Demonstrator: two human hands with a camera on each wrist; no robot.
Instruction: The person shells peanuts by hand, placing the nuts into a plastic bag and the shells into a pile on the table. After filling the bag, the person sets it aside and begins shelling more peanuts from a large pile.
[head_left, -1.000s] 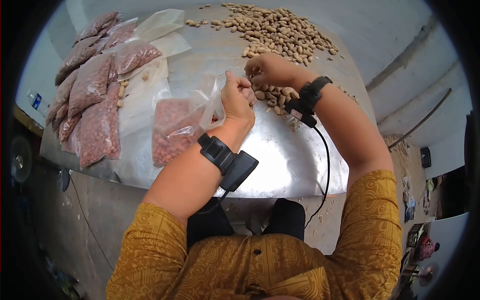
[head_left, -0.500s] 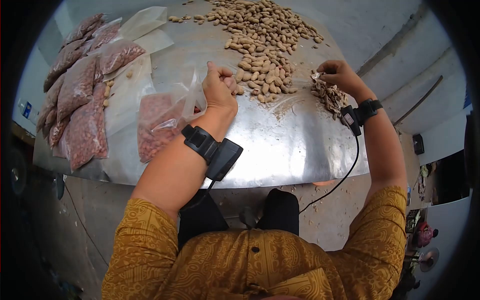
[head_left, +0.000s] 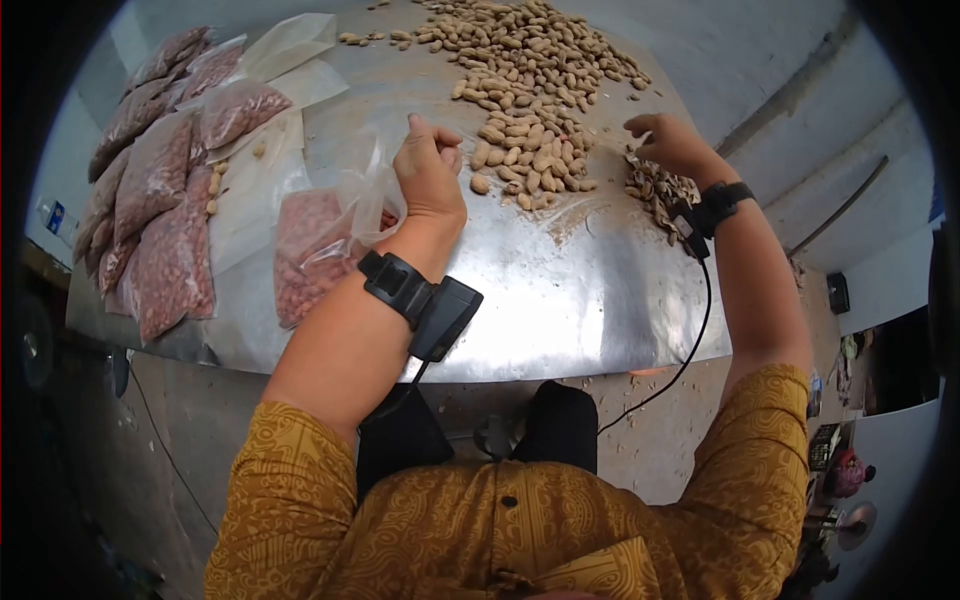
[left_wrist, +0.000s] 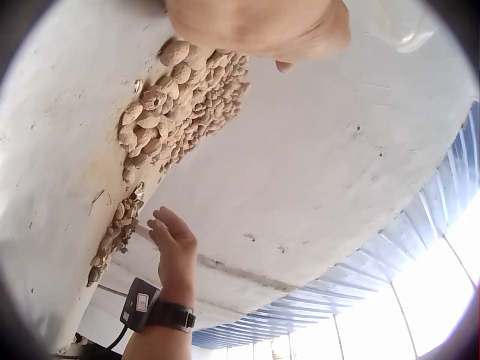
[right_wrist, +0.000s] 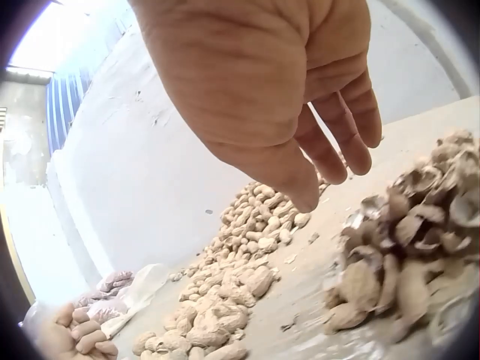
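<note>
My left hand (head_left: 430,175) is raised beside the mouth of a clear plastic bag (head_left: 312,245) part filled with reddish peanut kernels. Its fingers are curled in and the thumb points up; I cannot tell whether anything lies inside them. Just above a small heap of broken peanut shells (head_left: 655,195) hangs my right hand (head_left: 670,145). In the right wrist view its fingers (right_wrist: 349,139) are relaxed and apart, holding nothing. Between the hands lie whole unshelled peanuts (head_left: 535,150), spreading to the back of the metal table (head_left: 530,310).
Several filled bags of kernels (head_left: 165,200) are stacked at the table's left. Flat plastic bags (head_left: 290,50) lie beside them, with a few loose peanuts (head_left: 215,185) nearby. A pale wall (head_left: 790,110) borders the right side. A cable (head_left: 665,380) hangs from my right wrist.
My right hand has gone from beside the left hand, over the peanuts, to the shell heap on the right; the shells at its fingertips are gone. The left hand has shifted slightly left.
</note>
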